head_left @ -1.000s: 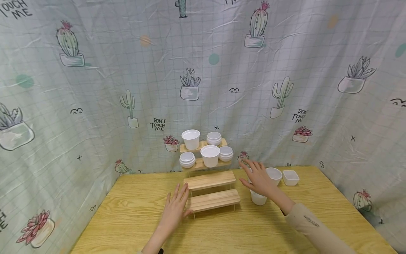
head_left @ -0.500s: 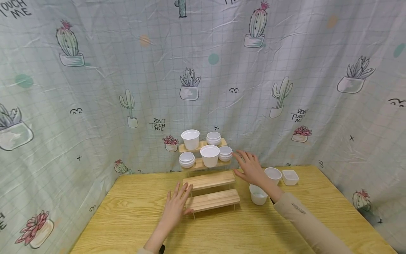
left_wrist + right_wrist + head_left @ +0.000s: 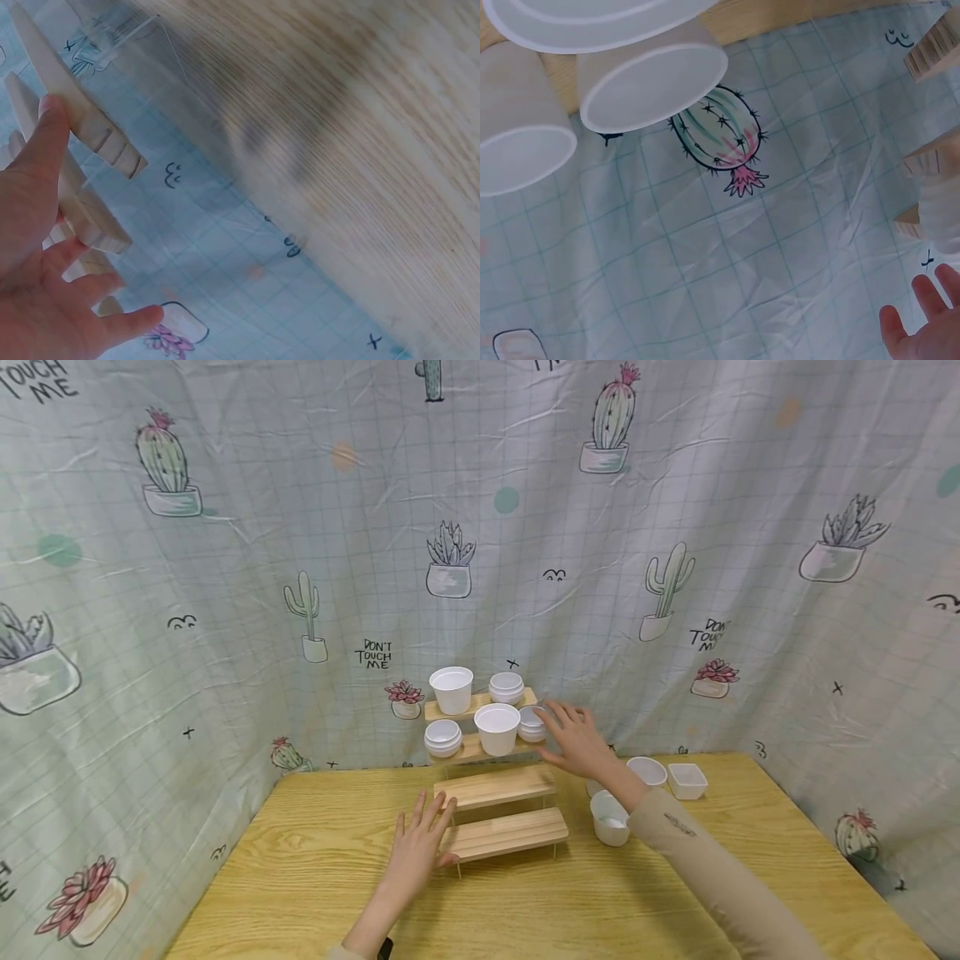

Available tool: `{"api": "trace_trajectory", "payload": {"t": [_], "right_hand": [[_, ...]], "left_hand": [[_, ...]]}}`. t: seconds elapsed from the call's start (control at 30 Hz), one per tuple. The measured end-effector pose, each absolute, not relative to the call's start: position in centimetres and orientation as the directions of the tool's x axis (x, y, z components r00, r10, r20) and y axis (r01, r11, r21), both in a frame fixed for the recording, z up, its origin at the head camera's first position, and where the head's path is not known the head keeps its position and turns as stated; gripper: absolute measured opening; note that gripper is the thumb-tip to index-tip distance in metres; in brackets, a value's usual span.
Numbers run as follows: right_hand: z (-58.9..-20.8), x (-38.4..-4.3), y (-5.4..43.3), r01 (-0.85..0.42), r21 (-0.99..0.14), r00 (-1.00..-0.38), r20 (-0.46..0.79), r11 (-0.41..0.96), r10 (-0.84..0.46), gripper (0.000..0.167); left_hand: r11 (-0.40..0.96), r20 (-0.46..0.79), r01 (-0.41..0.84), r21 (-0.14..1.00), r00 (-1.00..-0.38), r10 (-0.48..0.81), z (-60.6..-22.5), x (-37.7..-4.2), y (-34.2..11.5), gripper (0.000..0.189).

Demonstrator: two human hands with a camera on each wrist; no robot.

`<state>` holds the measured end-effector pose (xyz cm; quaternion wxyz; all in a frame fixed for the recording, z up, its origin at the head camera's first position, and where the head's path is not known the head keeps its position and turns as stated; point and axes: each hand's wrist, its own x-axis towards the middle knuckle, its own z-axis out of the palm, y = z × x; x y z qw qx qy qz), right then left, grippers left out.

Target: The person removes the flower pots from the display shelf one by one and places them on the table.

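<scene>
A wooden stepped rack with several tiers stands on the table. My left hand is at its left end, fingers spread; in the left wrist view the thumb lies against one step's end. My right hand reaches to the rack's right side, its straight fingers beside a small ribbed white pot on the second tier from the top. That tier also bears a taller white pot and another ribbed pot. On the top tier stand a tall pot and a ribbed pot.
Right of the rack, a round white pot, another round pot and a square white pot stand on the wooden table. My right forearm passes over this group. A cactus-print curtain hangs close behind the rack.
My right hand has moved left, from over the loose pots at the right to the ribbed pot on the rack. The left hand has stayed nearly still at the rack's left end.
</scene>
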<state>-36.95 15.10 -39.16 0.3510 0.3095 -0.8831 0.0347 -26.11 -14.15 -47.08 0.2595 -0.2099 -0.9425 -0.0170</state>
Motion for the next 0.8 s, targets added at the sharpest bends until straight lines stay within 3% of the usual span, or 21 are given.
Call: {"api": "trace_trajectory", "payload": {"t": [0.43,0.8], "right_hand": [[-39.1,-38.1,13.7,-0.571,0.128,-0.630,0.565,0.811,-0.533,0.061],[-39.6,-38.4,13.5,-0.560,0.202,-0.572,0.607,0.804,-0.551,0.060]], "left_hand": [[0.917,0.469,0.399,-0.029,-0.804,0.364,-47.2,-26.1,-14.0,0.082],[0.918,0.463,0.397,-0.011,-0.811,0.357,-47.2,-25.9,-13.9,0.082]]}}
